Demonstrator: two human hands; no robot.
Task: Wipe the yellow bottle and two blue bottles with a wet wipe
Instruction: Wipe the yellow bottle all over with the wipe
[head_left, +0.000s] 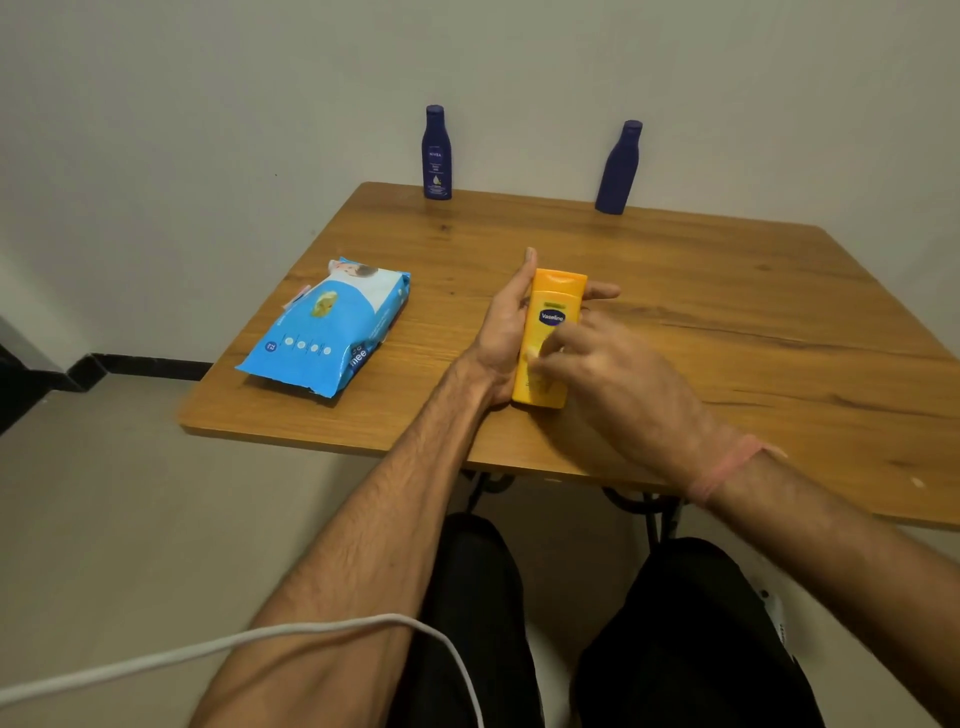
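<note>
3 bottles show in the head view, all on or over a wooden table (727, 291). 2 blue bottles stand upright at its far edge, well apart: the left blue bottle (437, 153) near the far left corner with its label facing the camera, the right blue bottle (618, 169) further along that edge, label turned away. Both are capped; what they hold cannot be seen.

1 yellow bottle (548, 332) lies near the middle of the table towards its near edge, cap pointing to the far edge, label up. The left hand (501, 327) grips it from the left side, thumb along the left flank and fingertips showing past the right side by the cap. The right hand (618, 384) is blurred over the bottle's lower half, fingers curled on a pale scrap that looks like a wet wipe (535, 356).

1 blue wipes pack (324, 327) lies flat by the table's left edge; I cannot tell whether its flap is open.
</note>
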